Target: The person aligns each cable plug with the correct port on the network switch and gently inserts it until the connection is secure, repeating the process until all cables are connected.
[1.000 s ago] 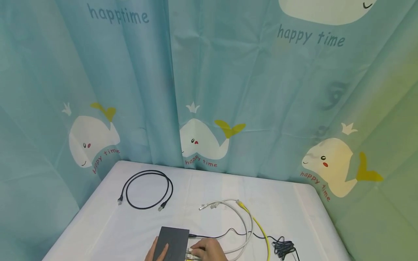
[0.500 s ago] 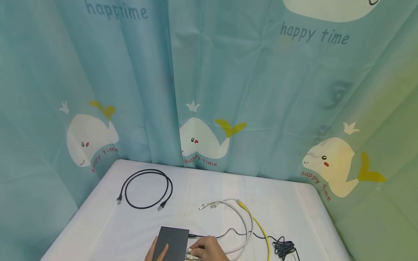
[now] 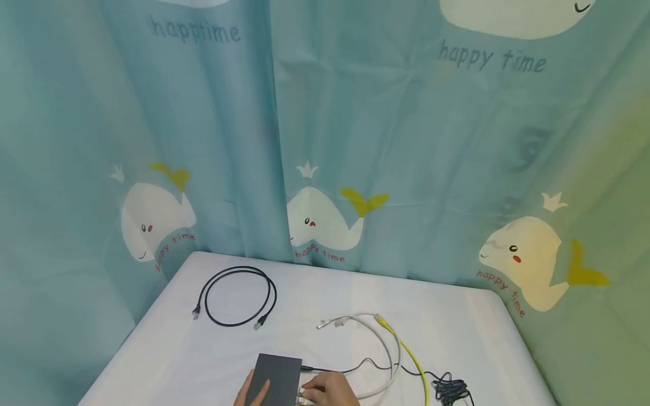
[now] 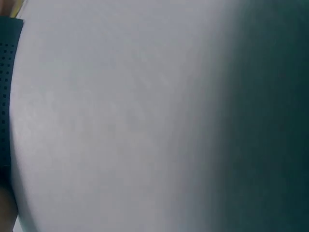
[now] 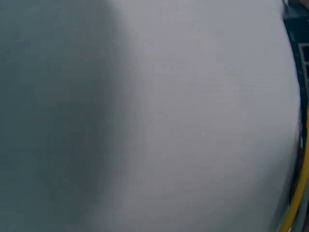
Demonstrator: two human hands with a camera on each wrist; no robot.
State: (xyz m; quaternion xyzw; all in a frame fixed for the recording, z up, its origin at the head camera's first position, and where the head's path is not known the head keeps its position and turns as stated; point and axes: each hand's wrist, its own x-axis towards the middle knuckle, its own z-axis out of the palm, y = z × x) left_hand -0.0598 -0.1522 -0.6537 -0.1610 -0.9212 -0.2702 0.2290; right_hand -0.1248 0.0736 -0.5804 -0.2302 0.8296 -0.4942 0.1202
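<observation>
1. At the near edge of the bench [image 3: 299,304], the dark box [image 3: 281,375] is seen lying flat, its lower part cut off by the frame.
2. It is being gripped by the left hand [image 3: 251,391]: one digit is laid over the top, another is set along the left edge.
3. At the box's right side, a white plug [image 3: 301,390] is pinched between the fingertips of the right hand [image 3: 330,389]; whether it is fully seated cannot be told.
4. Just above that hand, a black power cord [image 3: 450,389] is joined to the box and led rightward, ending in a bundle.
5. White cable [image 3: 399,349] is curved across the cord, and a yellow cable [image 3: 413,358] is stretched beside it.
6. Farther back, well apart on the left, a black cable [image 3: 276,293] is laid in a loop, both plugs showing.
7. Behind everything, a whale-print curtain [image 3: 431,129] is hung.
8. In the left wrist view, small square holes are shown along the box's side.
</observation>
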